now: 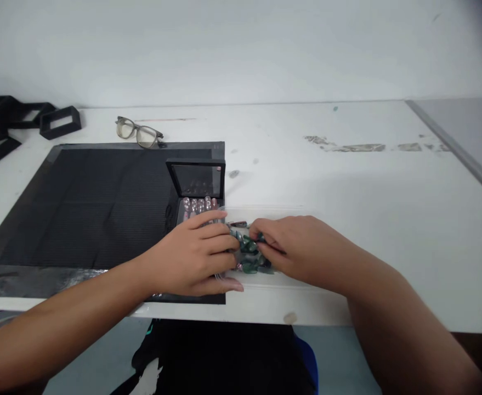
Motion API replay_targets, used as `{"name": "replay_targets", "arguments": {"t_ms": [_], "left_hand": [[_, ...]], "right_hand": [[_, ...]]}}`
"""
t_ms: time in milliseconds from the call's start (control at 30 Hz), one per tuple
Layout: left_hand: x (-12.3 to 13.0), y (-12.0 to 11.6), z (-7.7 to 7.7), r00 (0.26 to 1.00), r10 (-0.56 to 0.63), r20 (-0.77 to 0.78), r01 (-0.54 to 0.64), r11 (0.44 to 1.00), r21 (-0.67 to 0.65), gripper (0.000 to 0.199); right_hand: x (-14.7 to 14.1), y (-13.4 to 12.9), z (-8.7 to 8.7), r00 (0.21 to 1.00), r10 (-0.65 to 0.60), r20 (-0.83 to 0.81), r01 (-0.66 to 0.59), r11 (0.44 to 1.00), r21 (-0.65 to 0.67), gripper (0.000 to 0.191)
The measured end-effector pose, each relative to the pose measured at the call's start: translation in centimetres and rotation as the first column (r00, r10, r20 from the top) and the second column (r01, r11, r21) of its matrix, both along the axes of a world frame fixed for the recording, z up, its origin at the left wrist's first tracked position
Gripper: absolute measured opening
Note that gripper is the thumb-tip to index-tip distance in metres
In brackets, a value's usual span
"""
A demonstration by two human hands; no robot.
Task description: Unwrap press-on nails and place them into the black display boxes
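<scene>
Toward ten o'clock sit black frames (pixel 60 123), then a black mat (pixel 96 203), eyeglasses (pixel 139 132) at its one o'clock, and an open black case (pixel 197 180). At the case's six, the left hand (pixel 199 252), fingers slightly spread, overlaps a clear tray (pixel 265 211), its grip unclear. At its three lie green pieces (pixel 249 267), the right hand (pixel 284 244) pinched narrow there, any hold uncertain.

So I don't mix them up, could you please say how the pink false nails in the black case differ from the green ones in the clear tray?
The pink false nails are pale; the green false nails are darker. The pink ones sit in a row in the open black case; the green ones lie jumbled in the clear tray. Both look glossy.
</scene>
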State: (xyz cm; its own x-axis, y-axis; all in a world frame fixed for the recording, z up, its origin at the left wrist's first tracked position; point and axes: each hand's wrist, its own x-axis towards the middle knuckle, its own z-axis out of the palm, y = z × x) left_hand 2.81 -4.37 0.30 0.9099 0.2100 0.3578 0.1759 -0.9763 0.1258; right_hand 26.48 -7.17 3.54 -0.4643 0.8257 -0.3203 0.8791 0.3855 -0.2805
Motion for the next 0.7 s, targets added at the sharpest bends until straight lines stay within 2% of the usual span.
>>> {"name": "replay_targets", "arguments": {"t_ms": [167,433,700], "left_hand": [[-0.33,0.08,-0.15,1.0,0.013,-0.028,-0.013,1.0,0.007,0.025],[0.01,-0.08,0.14,0.999,0.045,-0.014,-0.044,0.999,0.019,0.033],[0.0,-0.16,0.27,0.999,0.046,0.008,-0.046,0.999,0.002,0.036]], "right_hand": [[-0.07,0.07,-0.05,0.997,-0.015,-0.073,0.015,1.0,0.002,0.011],[-0.46,0.07,0.15,1.0,-0.026,-0.013,0.026,0.999,-0.025,0.014],[-0.16,-0.05,-0.22,0.996,-0.001,-0.084,0.002,1.0,0.013,0.014]]}}
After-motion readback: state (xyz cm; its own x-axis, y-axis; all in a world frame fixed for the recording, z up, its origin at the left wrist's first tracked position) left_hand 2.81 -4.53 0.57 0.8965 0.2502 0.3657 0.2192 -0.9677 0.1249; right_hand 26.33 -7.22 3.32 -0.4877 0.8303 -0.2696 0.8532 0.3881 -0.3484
